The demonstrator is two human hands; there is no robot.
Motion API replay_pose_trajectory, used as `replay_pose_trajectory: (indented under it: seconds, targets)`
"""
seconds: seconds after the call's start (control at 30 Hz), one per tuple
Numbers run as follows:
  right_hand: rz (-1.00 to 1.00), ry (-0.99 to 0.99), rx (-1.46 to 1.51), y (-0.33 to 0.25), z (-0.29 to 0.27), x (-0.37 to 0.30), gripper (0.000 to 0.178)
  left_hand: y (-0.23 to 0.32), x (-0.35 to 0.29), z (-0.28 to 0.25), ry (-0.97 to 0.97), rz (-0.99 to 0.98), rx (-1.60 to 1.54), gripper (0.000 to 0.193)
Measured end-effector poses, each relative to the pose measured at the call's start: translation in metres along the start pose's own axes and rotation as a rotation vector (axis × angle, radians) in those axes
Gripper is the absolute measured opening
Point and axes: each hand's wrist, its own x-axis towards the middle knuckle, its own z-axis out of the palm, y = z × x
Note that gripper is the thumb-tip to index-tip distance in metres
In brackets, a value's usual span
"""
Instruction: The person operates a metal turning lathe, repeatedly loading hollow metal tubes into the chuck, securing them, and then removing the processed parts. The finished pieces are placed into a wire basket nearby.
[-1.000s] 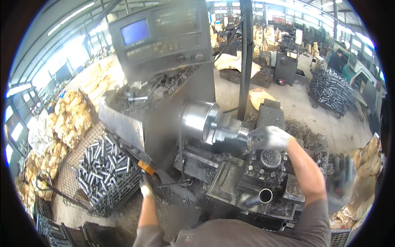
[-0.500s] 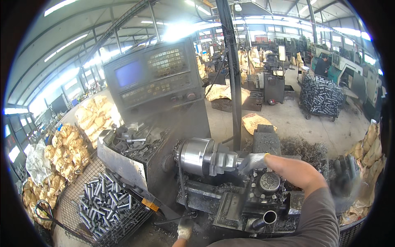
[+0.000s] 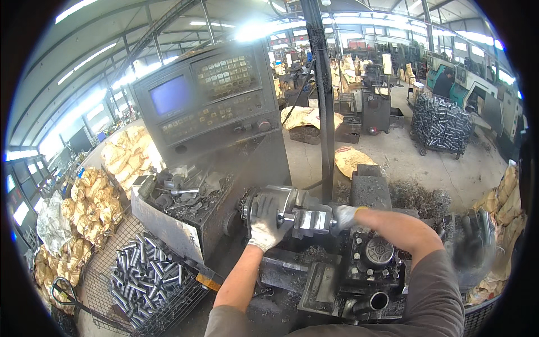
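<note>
My left hand (image 3: 266,223), in a soiled white glove, lies on the round steel lathe chuck (image 3: 289,196), fingers stretched up over its face and thumb out to the side. Bright stepped chuck jaws (image 3: 315,221) stick out to the right of it. At their outer end my right hand (image 3: 344,216), also gloved, is closed around the end of a metal tube; the tube is mostly hidden by the glove and jaws. Just below and right of that hand sits the tool turret (image 3: 377,251) with its round cap. A short, open-ended pipe-like holder (image 3: 378,301) points toward me.
A control panel (image 3: 208,95) with a lit screen rises behind the chuck. Left of it, a metal tray (image 3: 168,224) carries tools and swarf. A wire basket (image 3: 92,281) holds several cut tubes. A dark post (image 3: 321,101) stands behind the jaws. Metal shavings (image 3: 418,196) heap behind the turret.
My left hand has come up from low beside the machine bed and now rests on the chuck. My right hand stays at the jaws' outer end. The chuck and jaws show a different rotation.
</note>
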Motion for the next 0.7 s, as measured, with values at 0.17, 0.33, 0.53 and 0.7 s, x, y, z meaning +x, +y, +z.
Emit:
replay_pose_trajectory:
  seconds: [0.17, 0.33, 0.53, 0.7]
  targets:
    - [-0.06, -0.317, 0.385, 0.036, -0.026, 0.005, 0.072, -0.015, 0.013, -0.005, -0.023, 0.095, 0.011, 0.095]
    - [0.045, -0.222, 0.081, 0.04, 0.007, 0.038, 0.078, 0.018, 0.046, 0.001, -0.229, 0.018, 0.231, 0.108]
    - [0.106, -0.191, -0.22, 0.065, -0.02, -0.06, 0.074, 0.005, 0.061, 0.004, -0.275, 0.051, 0.128, 0.094]
    - [0.42, 0.821, 0.567, 0.093, -0.001, -0.182, 0.069, -0.005, 0.091, 0.005, -0.506, 0.066, 0.201, 0.103]
